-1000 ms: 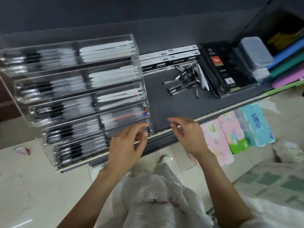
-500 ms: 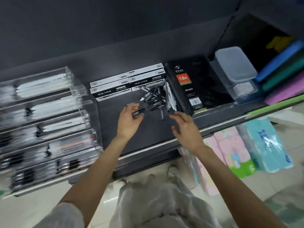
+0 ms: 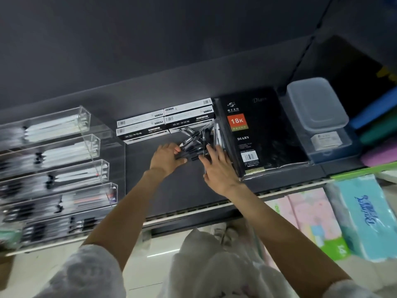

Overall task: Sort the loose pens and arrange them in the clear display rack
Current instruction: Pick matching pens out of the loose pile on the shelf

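Note:
A pile of loose black pens [image 3: 196, 137] lies on the dark shelf [image 3: 165, 194], between boxed pens and a black diary. My left hand [image 3: 166, 159] pinches the near ends of a few pens between fingers and thumb at the pile's left side. Against the right side of the pile, my right hand [image 3: 219, 168] has its fingers spread and straight. The clear display rack [image 3: 94, 147] stands at the left in stepped tiers. Its tiers hold white pens on the right and black-tipped pens on the left, blurred in this view.
Black and white pen boxes [image 3: 164, 123] sit behind the pile. The black diary [image 3: 261, 134] lies just right of my right hand, with a lidded plastic container [image 3: 315, 104] beyond it. Tissue packs [image 3: 365, 218] are stacked below the shelf edge at the right.
Both hands moved from the rack's front, across the shelf, to the pen pile. The left hand took hold of pens and the right hand reached the pile. The view swung right.

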`<state>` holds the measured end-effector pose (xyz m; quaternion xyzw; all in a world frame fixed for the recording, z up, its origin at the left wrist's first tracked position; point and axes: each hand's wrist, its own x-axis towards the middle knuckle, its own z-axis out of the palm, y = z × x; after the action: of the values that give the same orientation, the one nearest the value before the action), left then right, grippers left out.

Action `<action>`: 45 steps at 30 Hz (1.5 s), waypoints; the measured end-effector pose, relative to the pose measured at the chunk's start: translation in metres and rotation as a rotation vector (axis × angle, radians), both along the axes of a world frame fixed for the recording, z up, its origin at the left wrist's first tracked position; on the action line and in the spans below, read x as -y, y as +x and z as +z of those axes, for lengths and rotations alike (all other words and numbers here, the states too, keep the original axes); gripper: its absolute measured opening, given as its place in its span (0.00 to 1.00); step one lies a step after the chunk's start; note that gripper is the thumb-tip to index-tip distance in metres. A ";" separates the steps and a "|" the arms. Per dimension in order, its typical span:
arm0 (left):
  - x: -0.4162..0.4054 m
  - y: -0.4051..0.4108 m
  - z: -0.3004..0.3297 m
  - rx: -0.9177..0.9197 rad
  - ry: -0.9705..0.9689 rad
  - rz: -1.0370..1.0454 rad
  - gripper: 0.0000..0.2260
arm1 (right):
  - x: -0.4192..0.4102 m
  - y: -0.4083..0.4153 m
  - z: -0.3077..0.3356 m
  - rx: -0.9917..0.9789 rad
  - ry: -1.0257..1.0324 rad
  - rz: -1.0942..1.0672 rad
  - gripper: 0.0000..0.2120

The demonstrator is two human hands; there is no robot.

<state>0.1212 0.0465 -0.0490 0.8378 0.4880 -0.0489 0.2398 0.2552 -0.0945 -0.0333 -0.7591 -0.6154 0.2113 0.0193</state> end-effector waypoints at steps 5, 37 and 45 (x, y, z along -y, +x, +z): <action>0.002 -0.001 0.000 -0.037 -0.088 -0.045 0.16 | -0.003 -0.002 -0.007 0.010 -0.023 -0.010 0.31; 0.061 -0.035 0.021 -0.350 0.059 -0.131 0.17 | -0.004 -0.007 -0.009 -0.049 0.042 -0.086 0.32; 0.075 -0.045 0.092 0.738 -0.580 0.392 0.11 | -0.010 -0.016 0.060 -1.129 0.412 -0.576 0.15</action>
<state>0.0760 -0.0283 0.0425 0.5907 0.4854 0.1627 0.6237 0.2396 -0.0850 0.0272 -0.6468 -0.3112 0.4409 0.5390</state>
